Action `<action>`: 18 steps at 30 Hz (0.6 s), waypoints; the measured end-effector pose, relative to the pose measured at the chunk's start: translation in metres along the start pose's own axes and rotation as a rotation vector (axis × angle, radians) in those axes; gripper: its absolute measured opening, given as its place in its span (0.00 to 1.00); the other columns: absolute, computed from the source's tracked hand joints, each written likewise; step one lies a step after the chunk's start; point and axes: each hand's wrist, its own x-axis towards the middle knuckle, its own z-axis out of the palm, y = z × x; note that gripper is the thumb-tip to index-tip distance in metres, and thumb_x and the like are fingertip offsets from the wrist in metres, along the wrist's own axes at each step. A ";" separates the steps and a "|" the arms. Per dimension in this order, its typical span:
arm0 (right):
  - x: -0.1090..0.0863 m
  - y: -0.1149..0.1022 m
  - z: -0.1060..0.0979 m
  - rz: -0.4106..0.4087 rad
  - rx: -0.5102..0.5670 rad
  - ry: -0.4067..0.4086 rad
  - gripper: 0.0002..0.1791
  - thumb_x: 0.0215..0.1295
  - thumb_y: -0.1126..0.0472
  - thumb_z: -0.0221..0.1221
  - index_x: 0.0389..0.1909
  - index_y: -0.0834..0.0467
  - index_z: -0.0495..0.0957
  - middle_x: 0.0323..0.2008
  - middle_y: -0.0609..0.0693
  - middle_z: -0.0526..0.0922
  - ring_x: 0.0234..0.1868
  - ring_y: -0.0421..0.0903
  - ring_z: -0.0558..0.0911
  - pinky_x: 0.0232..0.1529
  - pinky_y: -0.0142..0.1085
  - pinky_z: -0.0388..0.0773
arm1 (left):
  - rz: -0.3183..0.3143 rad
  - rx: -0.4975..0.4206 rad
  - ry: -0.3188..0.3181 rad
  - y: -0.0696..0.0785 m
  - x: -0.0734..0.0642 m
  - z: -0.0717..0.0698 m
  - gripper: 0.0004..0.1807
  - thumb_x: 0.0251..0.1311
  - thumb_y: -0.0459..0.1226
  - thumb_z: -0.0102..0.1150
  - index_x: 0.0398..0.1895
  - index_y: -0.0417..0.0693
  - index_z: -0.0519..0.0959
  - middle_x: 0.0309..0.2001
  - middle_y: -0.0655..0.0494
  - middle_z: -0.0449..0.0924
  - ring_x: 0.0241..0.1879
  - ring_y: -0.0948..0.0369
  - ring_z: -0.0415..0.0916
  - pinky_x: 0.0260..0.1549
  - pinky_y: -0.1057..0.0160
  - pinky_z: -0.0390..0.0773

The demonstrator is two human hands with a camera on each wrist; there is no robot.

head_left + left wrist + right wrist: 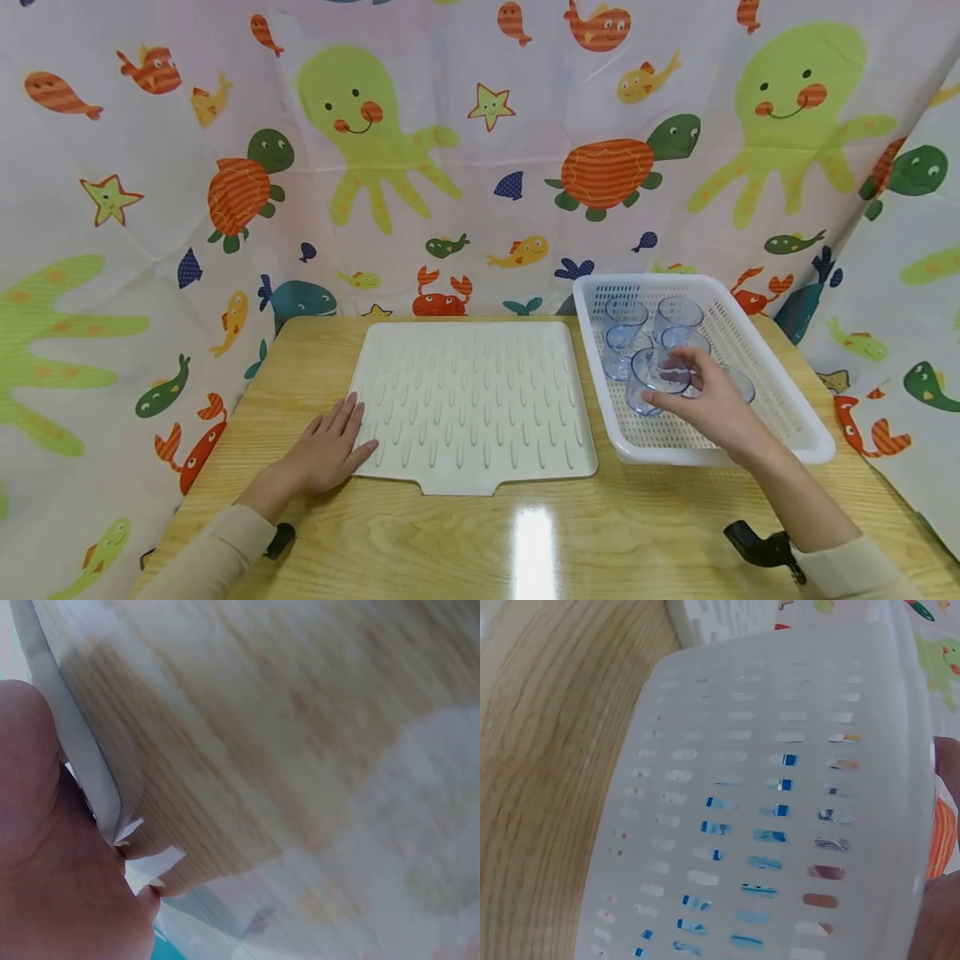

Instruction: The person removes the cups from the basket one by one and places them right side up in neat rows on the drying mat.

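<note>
My right hand [712, 408] reaches over the rim of a white slotted plastic basket [806, 446]. Thumb and fingers pinch the rim of a clear bluish drinking glass [645, 382], which stands roughly upright in the basket's near left part. Several similar glasses [626, 312] stand behind and beside it, partly hidden by the hand. In the right wrist view the basket's side wall [727, 795] covers most of the work. On the left, my left hand [326, 446] lies flat with straight fingers, its fingertips at the left edge of a cream ribbed drainboard [465, 408].
The drainboard lies flat on a wooden table [390, 542], left of the basket, its short lip toward me. A curtain [450, 167] printed with sea animals hangs behind the table and along both sides. Black wrist straps [757, 546] show at the sleeves.
</note>
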 end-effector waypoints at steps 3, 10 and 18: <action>-0.001 -0.006 -0.001 -0.011 0.009 0.013 0.49 0.64 0.49 0.71 0.75 0.66 0.53 0.69 0.67 0.64 0.73 0.73 0.59 0.67 0.69 0.59 | 0.006 -0.024 -0.010 0.003 -0.001 -0.005 0.47 0.78 0.61 0.37 0.80 0.30 0.48 0.81 0.32 0.40 0.79 0.36 0.39 0.71 0.29 0.45; 0.000 -0.013 -0.003 -0.006 0.019 0.017 0.51 0.65 0.48 0.70 0.77 0.64 0.52 0.70 0.66 0.65 0.73 0.71 0.60 0.67 0.68 0.62 | -0.008 -0.013 -0.023 0.012 -0.003 -0.013 0.44 0.79 0.57 0.41 0.79 0.29 0.50 0.80 0.31 0.42 0.79 0.35 0.42 0.71 0.29 0.47; 0.000 -0.017 0.000 -0.019 0.011 0.023 0.50 0.66 0.47 0.69 0.78 0.62 0.53 0.69 0.64 0.67 0.73 0.68 0.64 0.66 0.64 0.67 | -0.015 -0.007 -0.027 0.004 0.000 -0.005 0.47 0.77 0.62 0.37 0.80 0.31 0.47 0.81 0.34 0.39 0.80 0.38 0.38 0.72 0.30 0.45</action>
